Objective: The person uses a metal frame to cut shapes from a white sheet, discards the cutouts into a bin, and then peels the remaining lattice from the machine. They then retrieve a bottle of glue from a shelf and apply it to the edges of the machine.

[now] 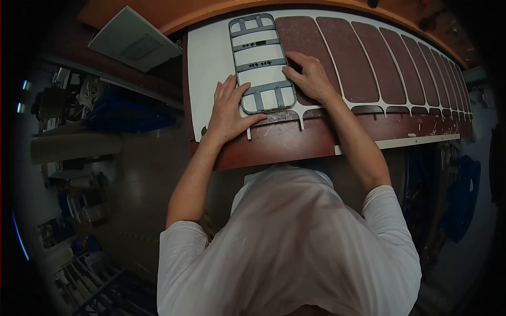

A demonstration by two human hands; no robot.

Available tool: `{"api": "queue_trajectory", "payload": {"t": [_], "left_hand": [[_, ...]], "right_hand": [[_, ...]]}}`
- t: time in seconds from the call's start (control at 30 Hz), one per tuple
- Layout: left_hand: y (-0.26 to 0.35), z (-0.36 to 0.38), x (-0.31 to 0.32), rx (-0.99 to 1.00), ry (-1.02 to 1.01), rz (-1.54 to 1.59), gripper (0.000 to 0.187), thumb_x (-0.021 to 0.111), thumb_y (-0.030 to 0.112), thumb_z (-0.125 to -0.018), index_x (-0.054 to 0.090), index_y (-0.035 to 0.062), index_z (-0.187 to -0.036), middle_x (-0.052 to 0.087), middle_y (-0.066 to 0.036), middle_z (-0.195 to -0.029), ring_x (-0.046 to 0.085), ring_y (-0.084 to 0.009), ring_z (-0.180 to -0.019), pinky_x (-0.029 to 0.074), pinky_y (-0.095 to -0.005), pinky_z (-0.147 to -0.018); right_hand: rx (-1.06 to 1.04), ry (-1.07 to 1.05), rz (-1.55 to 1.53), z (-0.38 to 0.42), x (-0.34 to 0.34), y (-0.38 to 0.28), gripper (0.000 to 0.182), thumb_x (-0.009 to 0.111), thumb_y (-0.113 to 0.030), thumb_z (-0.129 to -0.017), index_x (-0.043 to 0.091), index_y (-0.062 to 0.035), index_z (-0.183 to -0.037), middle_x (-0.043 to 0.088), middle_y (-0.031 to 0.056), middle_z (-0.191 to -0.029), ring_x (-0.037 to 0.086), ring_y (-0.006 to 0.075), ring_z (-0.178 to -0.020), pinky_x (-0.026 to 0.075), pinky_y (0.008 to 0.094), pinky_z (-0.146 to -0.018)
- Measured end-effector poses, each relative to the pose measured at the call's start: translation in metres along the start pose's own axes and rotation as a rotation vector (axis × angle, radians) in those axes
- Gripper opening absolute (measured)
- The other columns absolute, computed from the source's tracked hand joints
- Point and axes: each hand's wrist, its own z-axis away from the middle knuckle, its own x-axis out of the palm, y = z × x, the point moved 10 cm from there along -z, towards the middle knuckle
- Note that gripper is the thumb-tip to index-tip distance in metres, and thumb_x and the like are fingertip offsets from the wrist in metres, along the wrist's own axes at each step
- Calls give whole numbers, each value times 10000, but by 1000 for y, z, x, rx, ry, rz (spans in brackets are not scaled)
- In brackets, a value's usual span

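A grey metal cutting die (pixel 256 64), an upright rounded rectangle with crossbars and dark markings, lies on a white sheet (pixel 211 58). My left hand (pixel 229 113) is at its near left corner, the index finger on the left side and the thumb along the near edge, gripping that corner. On the opposite side, my right hand (pixel 312 79) has its thumb and bent fingers against the die's right edge. The sheet shows through the gaps between the bars. To the right, the sheet has a row of several rounded cut-outs, divided by thin white strips.
The reddish-brown table (pixel 263 148) shows through the cut-outs and along its near edge. An orange machine beam (pixel 205 15) spans the far side. A pale panel (pixel 134 39) stands at the far left, with blue material (pixel 126 113) below it.
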Motion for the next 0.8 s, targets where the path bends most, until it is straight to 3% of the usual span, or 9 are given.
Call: {"api": "queue_trajectory", "payload": {"t": [0.3,0.8], "left_hand": [[-3,-2,4,-51,-8,19,855,899,435,-654,555,29,-1323,417,-304,-1480,351,-432,-1425,195,-540,-1217],[0,-4,-1,-119,-70,-26,883,916,381,-620,536,90,-1362,394,-269,-1520,331,-414,-1447,232,-517,-1215]], "right_hand": [[-28,12,42,5,0,-2,410,637,-269,-891,633,-3,-1204,691,189,-1117,651,368,-975,424,442,-969],[-14,-2,7,7,0,-3,441,653,-208,-896,578,26,-1263,646,204,-1248,623,349,-1110,374,446,-1060]]}}
